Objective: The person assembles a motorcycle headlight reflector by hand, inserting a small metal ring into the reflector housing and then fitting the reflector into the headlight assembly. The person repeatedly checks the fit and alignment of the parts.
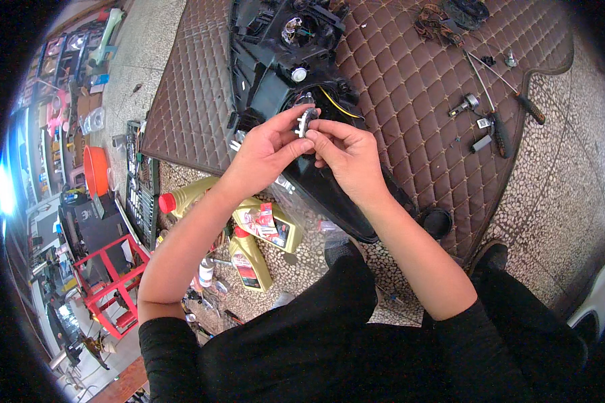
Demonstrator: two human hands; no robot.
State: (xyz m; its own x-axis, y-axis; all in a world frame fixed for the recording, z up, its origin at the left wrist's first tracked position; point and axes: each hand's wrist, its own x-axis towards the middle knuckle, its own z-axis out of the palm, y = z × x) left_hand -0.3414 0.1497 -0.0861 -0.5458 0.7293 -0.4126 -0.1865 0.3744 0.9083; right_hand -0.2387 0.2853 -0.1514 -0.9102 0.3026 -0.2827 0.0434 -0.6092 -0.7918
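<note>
Between both hands, above a black car headlight housing [265, 87], is a small round part with a black and whitish rim and short tabs [304, 125]; its exact kind does not show. My left hand [270, 144] pinches it from the left with thumb and fingers. From the right, my right hand [346, 149] grips its other edge, the two thumbs nearly meeting. A yellow wire [341, 107] runs out of the housing beside my right fingers. Higher on the housing, a round opening shows a bulb socket [293, 30], and a white round cap [299, 74] sits below it.
The housing lies on a brown quilted mat [423, 80]. To the right are screwdrivers [501, 134], a bulb [465, 105] and small loose parts. Gold oil bottles [249, 262] lie on the speckled floor at left, near a red metal frame [114, 285] and an orange bucket [95, 171].
</note>
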